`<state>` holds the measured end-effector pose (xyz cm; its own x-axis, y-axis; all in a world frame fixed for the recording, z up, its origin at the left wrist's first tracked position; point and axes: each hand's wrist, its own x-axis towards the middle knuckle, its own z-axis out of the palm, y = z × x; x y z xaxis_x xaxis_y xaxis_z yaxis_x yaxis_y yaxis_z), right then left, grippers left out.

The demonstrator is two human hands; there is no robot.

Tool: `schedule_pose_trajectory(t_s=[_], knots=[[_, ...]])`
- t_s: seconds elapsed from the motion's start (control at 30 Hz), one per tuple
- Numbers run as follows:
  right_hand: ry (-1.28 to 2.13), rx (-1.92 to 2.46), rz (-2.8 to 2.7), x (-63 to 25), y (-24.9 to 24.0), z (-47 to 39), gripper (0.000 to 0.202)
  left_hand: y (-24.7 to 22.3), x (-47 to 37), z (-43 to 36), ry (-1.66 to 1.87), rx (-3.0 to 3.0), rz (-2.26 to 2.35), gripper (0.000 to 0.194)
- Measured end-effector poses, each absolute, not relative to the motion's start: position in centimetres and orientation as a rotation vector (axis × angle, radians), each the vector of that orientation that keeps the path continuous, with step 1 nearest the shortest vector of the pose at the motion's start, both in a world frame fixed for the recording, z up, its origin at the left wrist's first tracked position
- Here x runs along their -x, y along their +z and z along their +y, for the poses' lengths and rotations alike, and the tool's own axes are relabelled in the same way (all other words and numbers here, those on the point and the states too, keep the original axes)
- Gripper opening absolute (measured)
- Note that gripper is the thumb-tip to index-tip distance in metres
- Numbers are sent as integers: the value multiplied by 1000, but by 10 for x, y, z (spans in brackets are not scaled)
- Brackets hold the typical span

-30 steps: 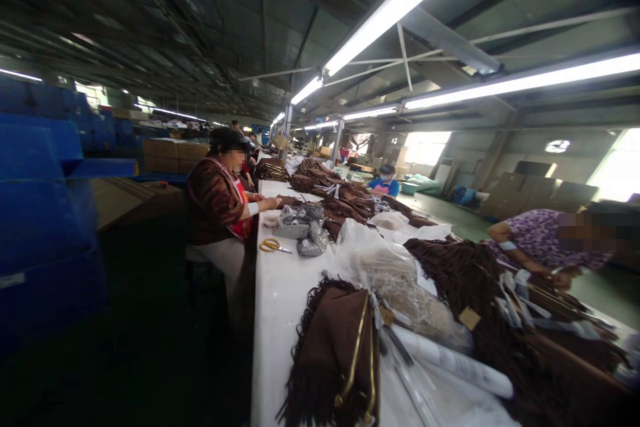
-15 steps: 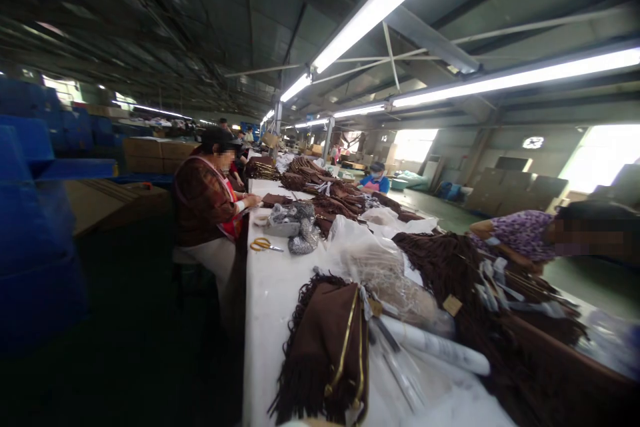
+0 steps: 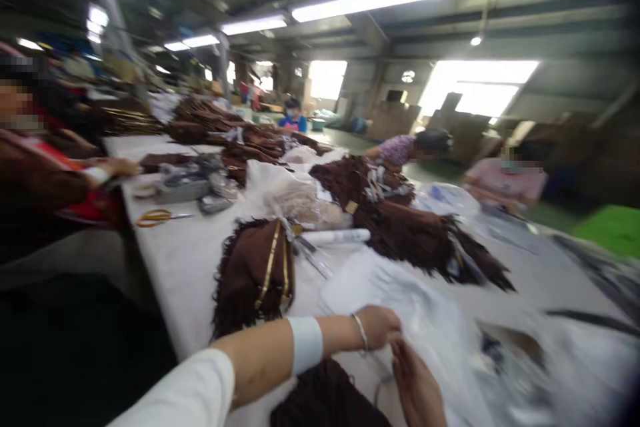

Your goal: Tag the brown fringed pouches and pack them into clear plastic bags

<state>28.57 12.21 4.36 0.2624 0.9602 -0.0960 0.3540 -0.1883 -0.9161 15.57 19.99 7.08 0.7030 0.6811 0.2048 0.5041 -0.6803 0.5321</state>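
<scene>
My left hand [image 3: 379, 328], with a bracelet at the wrist and a pale band on the forearm, is closed on the edge of a clear plastic bag [image 3: 400, 290]. My right hand [image 3: 416, 383] meets it at the fingertips, also pinching the bag's edge; motion blur softens the fingers. Below my forearm lies a dark brown fringed item [image 3: 327, 397], partly hidden by the arm. Beyond it sits a brown fringed bag [image 3: 250, 260] with gold zippers. A white roll [image 3: 336, 236] lies to the right of that bag.
Yellow-handled scissors [image 3: 157, 217] lie near the table's left edge. Brown fringed bags are heaped along the white table [image 3: 170, 280], beside a crumpled plastic pile [image 3: 305, 200]. A co-worker's hand [image 3: 120, 167] is at the left; other people sit across the table.
The view has swung right and down. Both my hands have come into view, along with the plastic bag and the dark fringed item under my arm.
</scene>
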Motion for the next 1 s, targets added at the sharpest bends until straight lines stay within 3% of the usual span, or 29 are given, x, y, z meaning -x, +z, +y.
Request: schedule_pose_trajectory(t_s=[0.2,0.37,0.67,0.87,0.93,1.0], knots=[[1113,1481,-604,-301,19,119,51,57,-190,211,399,-2417,859,17],[1153,1384,-396,-297,21,120,44,67,-183,206,352,-2486,895,18],[1190,1375,-292,-306,28,118,35,87,-192,224,493,-2535,1299,20],[1552,1399,-575,-296,78,93,37,100,-187,236,595,-2605,1405,22],[1347,1434,-947,-292,107,88,39,101,-186,227,590,-2668,1339,23],[705,1607,-1365,-293,130,91,34,101,-187,213,577,-2733,1248,27]])
